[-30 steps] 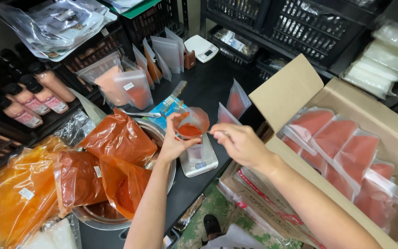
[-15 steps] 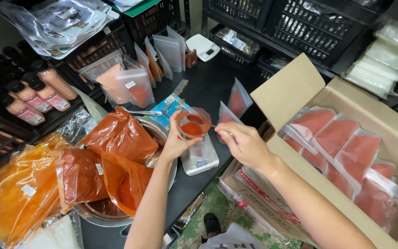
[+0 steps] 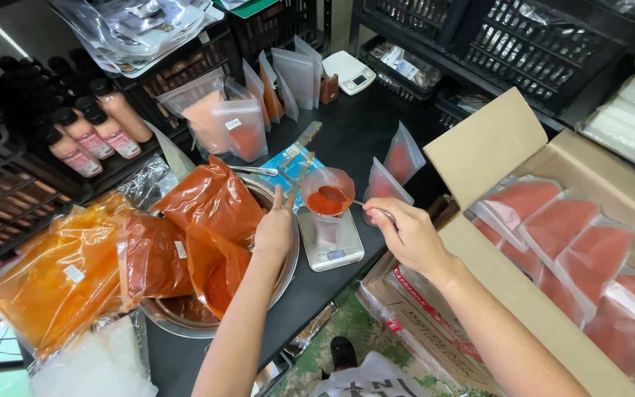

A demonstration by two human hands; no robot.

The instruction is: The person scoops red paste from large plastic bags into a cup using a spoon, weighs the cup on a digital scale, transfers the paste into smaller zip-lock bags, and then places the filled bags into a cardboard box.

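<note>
A clear funnel (image 3: pixel 326 192) with red powder in it stands in a small pouch on a silver digital scale (image 3: pixel 330 246). My left hand (image 3: pixel 276 229) is at the funnel's left rim, fingers up, pinching its edge. My right hand (image 3: pixel 408 237) grips the thin handle of a metal spoon (image 3: pixel 367 205), whose tip reaches into the funnel. Two filled clear pouches (image 3: pixel 385 184) stand just behind the scale on the black table (image 3: pixel 347 140).
A steel bowl (image 3: pixel 277 276) at left holds big bags of orange-red powder (image 3: pixel 211 198). An open cardboard box (image 3: pixel 494 140) at right holds several filled pouches (image 3: pixel 564 228). Empty pouches (image 3: pixel 295 73), a white scale (image 3: pixel 350 72) and capped bottles (image 3: pixel 108 129) stand behind.
Both hands and the funnel have shifted slightly right over the scale. The spoon stays at the funnel. Nothing was picked up or let go.
</note>
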